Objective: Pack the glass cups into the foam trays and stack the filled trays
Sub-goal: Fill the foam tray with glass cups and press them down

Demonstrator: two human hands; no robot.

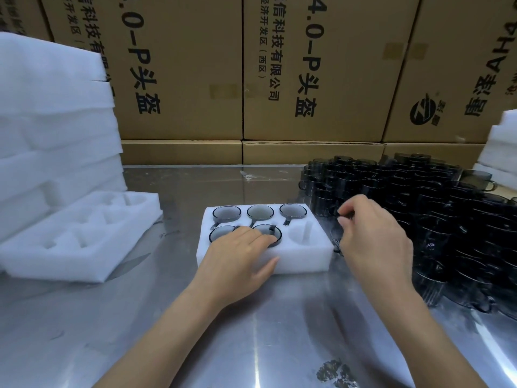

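Your left hand (246, 253) lies flat, fingers straight, pressing fifth smoked-glass cup (270, 233) into foam tray (302, 256), steadying it on worktop (195, 331). Your right hand (375, 236) pinches next cup (337, 239) from cup pile (447, 208) beside tray, ready for last empty pocket (303, 233).

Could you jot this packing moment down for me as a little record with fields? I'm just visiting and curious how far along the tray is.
tray in work: white foam tray, six pockets
cups seated: five smoked-glass cups
free pocket: front right
left hand: fingers flat on the front middle cup
right hand: curled round a cup beside the tray
supply: loose cups crowded on the right
spare tray: empty foam tray on the left
surface: metal table
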